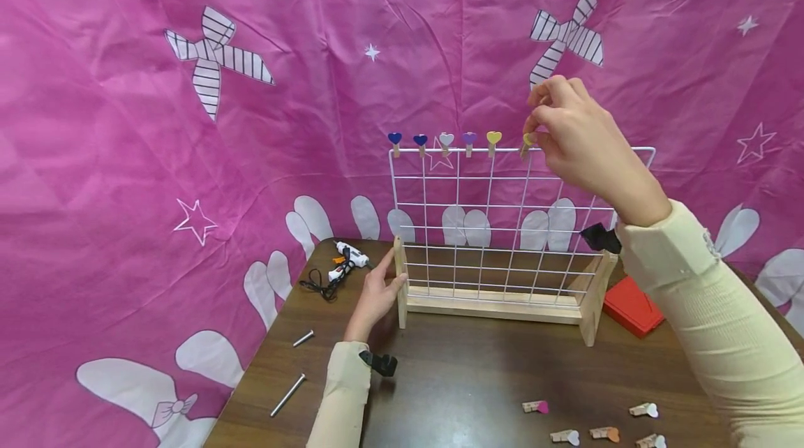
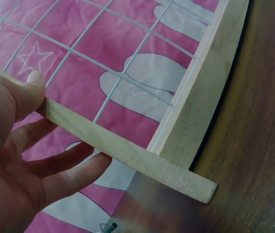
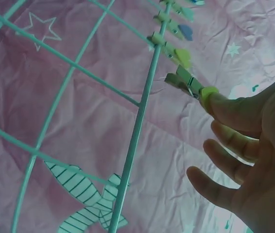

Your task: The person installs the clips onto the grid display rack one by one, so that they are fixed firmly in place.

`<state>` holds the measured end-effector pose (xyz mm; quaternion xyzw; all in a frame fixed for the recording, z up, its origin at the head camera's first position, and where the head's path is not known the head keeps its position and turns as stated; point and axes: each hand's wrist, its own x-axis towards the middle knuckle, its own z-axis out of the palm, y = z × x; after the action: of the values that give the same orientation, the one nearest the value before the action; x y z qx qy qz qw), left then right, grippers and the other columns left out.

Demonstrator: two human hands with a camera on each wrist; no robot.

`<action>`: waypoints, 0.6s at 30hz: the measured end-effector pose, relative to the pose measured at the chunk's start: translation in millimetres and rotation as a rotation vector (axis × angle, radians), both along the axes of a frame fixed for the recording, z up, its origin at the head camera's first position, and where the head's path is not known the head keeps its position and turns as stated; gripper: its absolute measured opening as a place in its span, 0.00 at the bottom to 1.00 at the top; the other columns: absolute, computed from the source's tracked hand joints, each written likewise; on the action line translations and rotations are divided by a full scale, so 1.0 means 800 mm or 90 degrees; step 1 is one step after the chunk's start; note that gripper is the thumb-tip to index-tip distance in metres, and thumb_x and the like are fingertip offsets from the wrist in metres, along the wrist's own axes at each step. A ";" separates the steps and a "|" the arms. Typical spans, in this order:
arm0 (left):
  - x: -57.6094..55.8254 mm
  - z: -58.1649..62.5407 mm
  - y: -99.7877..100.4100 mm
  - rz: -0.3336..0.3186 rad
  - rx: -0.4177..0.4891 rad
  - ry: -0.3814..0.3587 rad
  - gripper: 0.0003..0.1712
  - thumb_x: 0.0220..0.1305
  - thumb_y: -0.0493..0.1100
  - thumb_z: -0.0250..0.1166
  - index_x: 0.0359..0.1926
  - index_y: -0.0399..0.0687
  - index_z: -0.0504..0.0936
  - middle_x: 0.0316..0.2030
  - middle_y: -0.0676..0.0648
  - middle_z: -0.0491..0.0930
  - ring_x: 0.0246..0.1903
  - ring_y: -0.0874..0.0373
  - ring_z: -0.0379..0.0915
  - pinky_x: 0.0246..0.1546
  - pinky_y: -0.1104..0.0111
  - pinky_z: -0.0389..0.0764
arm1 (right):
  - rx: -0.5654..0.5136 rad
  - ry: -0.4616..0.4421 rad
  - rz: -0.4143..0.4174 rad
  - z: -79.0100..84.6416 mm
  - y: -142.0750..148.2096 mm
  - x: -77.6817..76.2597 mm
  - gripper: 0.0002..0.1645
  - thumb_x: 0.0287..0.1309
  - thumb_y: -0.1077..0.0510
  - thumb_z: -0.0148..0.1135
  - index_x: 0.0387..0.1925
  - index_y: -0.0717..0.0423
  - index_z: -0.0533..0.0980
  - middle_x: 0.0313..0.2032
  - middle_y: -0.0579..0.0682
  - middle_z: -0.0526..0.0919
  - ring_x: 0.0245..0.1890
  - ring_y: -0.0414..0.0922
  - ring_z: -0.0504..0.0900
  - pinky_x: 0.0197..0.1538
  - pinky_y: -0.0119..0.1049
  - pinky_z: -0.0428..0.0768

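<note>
A white wire grid [image 1: 457,207] stands upright in a wooden base. Along its top wire sit several heart clothespins, among them a blue one [image 1: 394,139], a purple one [image 1: 469,141] and a yellow one [image 1: 493,139]. My right hand [image 1: 584,137] pinches another yellow heart clothespin [image 3: 188,85] by its heart end between thumb and index finger; in the right wrist view its wooden tips are spread, close beside the top wire [image 3: 133,145]. With my left hand [image 1: 375,296] I grip the left wooden side post [image 2: 123,148], thumb on one side and fingers behind.
Loose heart clothespins, including a pink one [image 1: 536,407] and an orange one [image 1: 604,434], lie at the table's front right. A red box [image 1: 631,305] sits beside the stand's right foot. At left are a glue gun [image 1: 352,255] with its cord and two metal bolts [image 1: 289,394].
</note>
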<state>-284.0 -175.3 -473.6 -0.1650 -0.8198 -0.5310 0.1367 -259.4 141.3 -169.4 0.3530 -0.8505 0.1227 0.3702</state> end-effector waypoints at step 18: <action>0.001 0.003 0.001 0.012 -0.010 0.031 0.35 0.61 0.40 0.62 0.67 0.38 0.59 0.47 0.31 0.77 0.44 0.42 0.77 0.39 0.62 0.82 | 0.013 -0.068 -0.048 -0.004 -0.003 -0.010 0.09 0.54 0.65 0.61 0.39 0.61 0.79 0.44 0.58 0.72 0.44 0.58 0.65 0.42 0.55 0.68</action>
<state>-283.4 -174.3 -471.2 -0.1712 -0.8219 -0.5193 0.1598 -267.2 139.2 -172.6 0.3175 -0.8830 0.1187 0.3247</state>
